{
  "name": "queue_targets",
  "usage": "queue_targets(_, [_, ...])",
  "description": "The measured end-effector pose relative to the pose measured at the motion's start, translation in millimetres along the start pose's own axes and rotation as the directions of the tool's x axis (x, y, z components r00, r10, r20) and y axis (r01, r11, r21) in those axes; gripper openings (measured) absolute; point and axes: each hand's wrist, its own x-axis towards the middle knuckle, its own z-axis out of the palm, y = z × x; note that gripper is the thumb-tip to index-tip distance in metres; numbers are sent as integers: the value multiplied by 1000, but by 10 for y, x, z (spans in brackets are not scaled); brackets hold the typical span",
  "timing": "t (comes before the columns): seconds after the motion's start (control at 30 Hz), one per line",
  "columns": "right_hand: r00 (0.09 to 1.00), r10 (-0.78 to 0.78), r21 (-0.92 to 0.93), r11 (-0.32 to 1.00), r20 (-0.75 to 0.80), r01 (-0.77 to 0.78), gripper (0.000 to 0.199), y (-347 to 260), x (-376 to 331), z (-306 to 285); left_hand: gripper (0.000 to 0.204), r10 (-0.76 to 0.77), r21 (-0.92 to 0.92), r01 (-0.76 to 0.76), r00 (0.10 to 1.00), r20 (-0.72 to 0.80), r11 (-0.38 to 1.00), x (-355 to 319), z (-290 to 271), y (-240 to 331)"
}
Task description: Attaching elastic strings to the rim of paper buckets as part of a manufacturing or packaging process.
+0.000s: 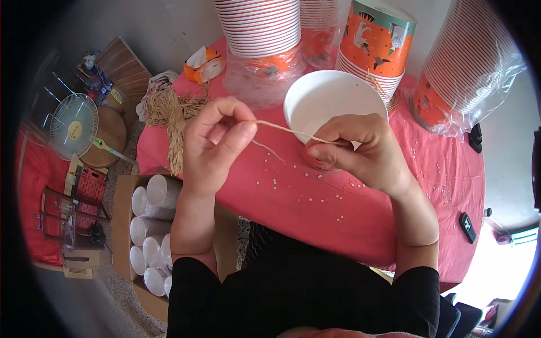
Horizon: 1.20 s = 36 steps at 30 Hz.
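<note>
A beige cord is stretched between my two hands above the table. My left hand pinches it between thumb and forefinger, and a loose tail hangs below those fingertips. At the other end my right hand closes its fingers on the cord. Just behind the right hand stands a white-lined paper bucket, upright with its mouth facing up; the hand covers part of its rim and side. To the left, a bundle of beige cords drapes over the table edge.
Tall stacks of paper buckets stand at the back, some in clear plastic. An upside-down orange bucket tops another stack. Small punched dots dot the pink tablecloth. A carton of white-ended cylinders is at lower left; a remote lies right.
</note>
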Motion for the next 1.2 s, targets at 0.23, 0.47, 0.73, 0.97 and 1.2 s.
queue_targets(0.23, [982,-154,-228,958,111,176,14,-39,31,-66,7,-177,45,182,979,-102,982,-332,-124,-257])
queue_targets(0.47, [999,20,-185,983,40,-12,13,-149,39,-101,7,-263,-57,258,954,-144,965,-551,-142,-453])
queue_targets(0.73, [996,-75,-362,928,40,84,8,-137,35,-84,8,-331,-40,329,942,-52,943,-550,-50,-381])
queue_targets(0.97, [996,-65,-290,954,59,79,6,-107,20,-57,15,-272,115,275,962,-42,955,-465,166,-283])
queue_targets(1.2, [990,-109,-168,978,94,124,5,-92,9,47,26,21,265,-10,999,-40,964,-412,471,-303])
